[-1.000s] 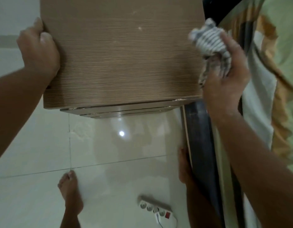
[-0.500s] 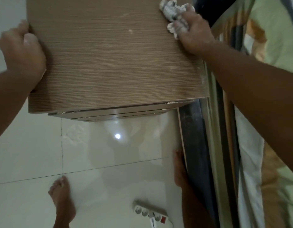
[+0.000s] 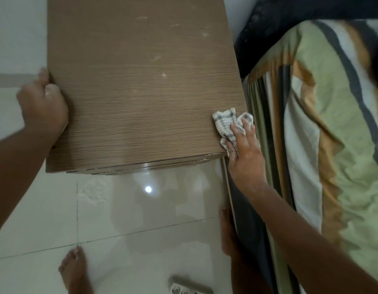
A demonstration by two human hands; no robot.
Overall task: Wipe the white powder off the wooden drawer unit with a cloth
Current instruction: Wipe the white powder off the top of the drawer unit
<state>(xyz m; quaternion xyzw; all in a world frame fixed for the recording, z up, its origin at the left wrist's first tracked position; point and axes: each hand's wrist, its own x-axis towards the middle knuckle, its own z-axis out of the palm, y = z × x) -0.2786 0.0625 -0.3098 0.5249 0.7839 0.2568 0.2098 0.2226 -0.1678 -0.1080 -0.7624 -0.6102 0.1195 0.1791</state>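
Head view: right hand pressing checked cloth flat at near right corner of drawer unit. Left hand clenched on left edge. Powder specks lying farther back, ahead of cloth fingers; right hand nearer.

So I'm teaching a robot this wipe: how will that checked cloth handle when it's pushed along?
Probably floppy: the cloth lies crumpled in folds under the right hand. Likely light, since fingertips alone pin it. It may bunch or catch at the drawer unit edge, where it already overhangs.
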